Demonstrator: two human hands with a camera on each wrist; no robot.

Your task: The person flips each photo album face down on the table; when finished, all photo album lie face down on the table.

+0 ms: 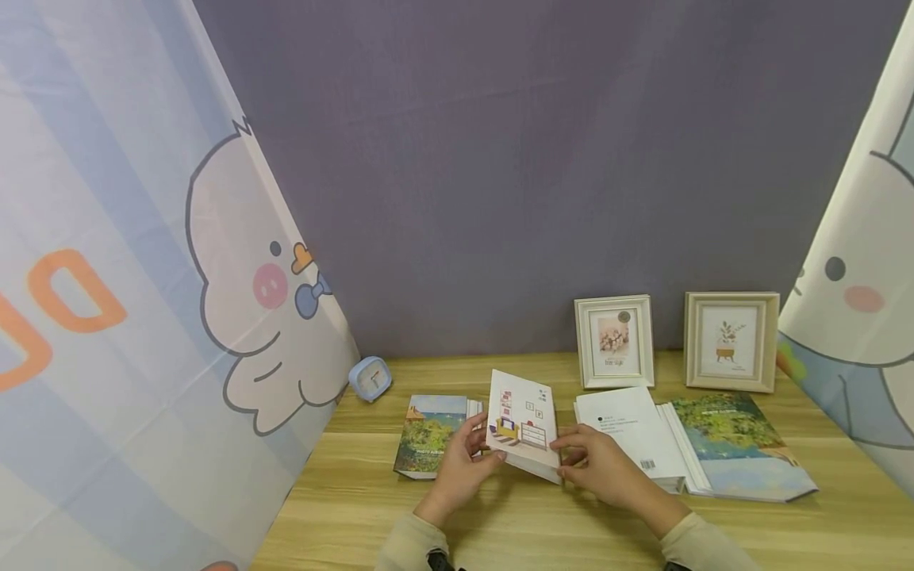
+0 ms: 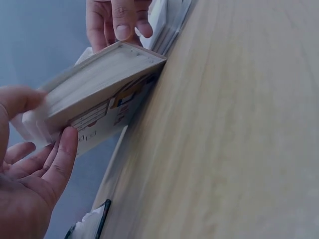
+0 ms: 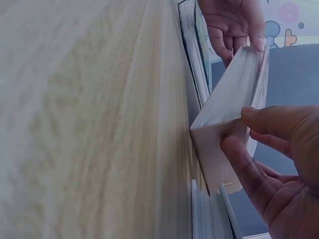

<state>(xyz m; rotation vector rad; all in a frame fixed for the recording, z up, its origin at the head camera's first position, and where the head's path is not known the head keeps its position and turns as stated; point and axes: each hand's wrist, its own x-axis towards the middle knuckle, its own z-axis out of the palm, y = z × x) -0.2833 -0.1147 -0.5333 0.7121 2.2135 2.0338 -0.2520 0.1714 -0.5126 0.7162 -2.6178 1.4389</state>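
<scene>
A thick white photo album (image 1: 524, 416) with a drawn room on its cover is held tilted above the table between both hands. My left hand (image 1: 462, 468) grips its left edge, thumb near the lower corner; in the left wrist view the left hand (image 2: 32, 184) has its thumb and fingers on opposite sides of the album (image 2: 94, 84). My right hand (image 1: 596, 464) pinches the spine side, and in the right wrist view the right hand's (image 3: 284, 159) thumb and forefinger touch the spine of the album (image 3: 214, 154). Page edges face toward me.
Left of the held album lies a landscape-covered photo album (image 1: 432, 436). At right, a white back-cover album (image 1: 621, 428) lies beside another landscape album (image 1: 743, 448). Behind stand two picture frames (image 1: 614, 341), (image 1: 731, 341); a blue clock (image 1: 370, 378) stands at the table's (image 1: 343, 507) back left.
</scene>
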